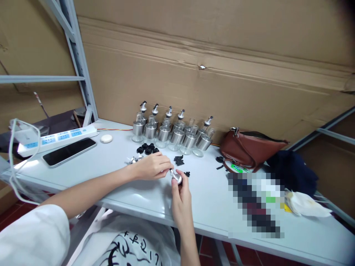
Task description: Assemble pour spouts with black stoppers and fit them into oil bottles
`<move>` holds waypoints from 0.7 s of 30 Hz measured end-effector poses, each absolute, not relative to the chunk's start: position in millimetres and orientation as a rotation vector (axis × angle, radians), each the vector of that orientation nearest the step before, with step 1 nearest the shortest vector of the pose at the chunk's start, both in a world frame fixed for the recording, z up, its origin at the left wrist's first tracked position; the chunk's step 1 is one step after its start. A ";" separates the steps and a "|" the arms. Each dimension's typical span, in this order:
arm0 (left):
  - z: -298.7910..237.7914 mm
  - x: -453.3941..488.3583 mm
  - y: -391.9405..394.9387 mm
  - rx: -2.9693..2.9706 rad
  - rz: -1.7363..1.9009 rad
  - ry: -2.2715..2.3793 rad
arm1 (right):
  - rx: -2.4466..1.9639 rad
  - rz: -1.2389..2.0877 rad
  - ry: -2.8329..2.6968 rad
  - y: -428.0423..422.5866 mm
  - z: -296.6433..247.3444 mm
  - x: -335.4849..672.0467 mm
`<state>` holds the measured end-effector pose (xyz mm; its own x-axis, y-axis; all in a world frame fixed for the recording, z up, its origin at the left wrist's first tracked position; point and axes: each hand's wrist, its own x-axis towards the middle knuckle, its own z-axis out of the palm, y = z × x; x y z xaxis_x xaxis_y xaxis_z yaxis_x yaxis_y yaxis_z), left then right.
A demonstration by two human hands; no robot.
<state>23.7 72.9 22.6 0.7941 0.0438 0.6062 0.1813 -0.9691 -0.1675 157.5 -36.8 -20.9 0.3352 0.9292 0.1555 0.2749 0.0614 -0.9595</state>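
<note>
My right hand point(181, 190) is closed around a silver bottle pourer point(176, 178), its narrow spout tilted up to the left. At the spout's tip, the fingers of my left hand point(155, 166) pinch a small black part point(171, 170), partly hidden by the fingertips. More silver pourer tops point(135, 159) lie just behind my left wrist. Black ring-shaped stoppers point(148, 148) form a cluster beyond that hand. Small black flip pieces point(179, 160) sit past my fingertips, and tiny black bits point(188, 174) rest beside my right hand.
Glass bottles with steel bands point(176, 139) stand in rows at the back, several topped with pourers. On the left are a phone point(70, 152), a power strip point(59, 138) and a white round case point(106, 138). A brown bag point(249, 147) and dark cloth point(292, 168) lie right.
</note>
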 end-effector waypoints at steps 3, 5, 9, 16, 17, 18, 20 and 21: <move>21.7 24.4 73.0 -2.791 -0.906 -0.187 | -1.428 0.729 -1.157 -36.9 -21.7 157.9; 20.4 24.8 73.6 -2.817 -0.869 -0.189 | -1.410 0.720 -1.152 -36.6 -22.3 158.2; 18.5 25.0 75.9 -2.844 -0.787 -0.210 | -1.394 0.716 -1.154 -36.2 -22.9 158.7; 19.6 25.0 77.7 -2.843 -0.578 -0.209 | -1.401 0.799 -1.176 -40.6 -19.8 157.3; 20.1 25.2 76.7 -2.849 -0.558 -0.206 | -1.406 0.813 -1.173 -41.0 -19.7 157.2; 20.6 25.5 75.4 -2.857 -0.555 -0.212 | -1.408 0.825 -1.168 -41.3 -19.8 157.3; 21.9 25.8 72.4 -2.888 -0.586 -0.248 | -1.410 0.831 -1.151 -41.4 -20.1 157.6; 22.6 25.8 71.1 -2.913 -0.600 -0.270 | -1.408 0.827 -1.149 -41.2 -20.1 157.8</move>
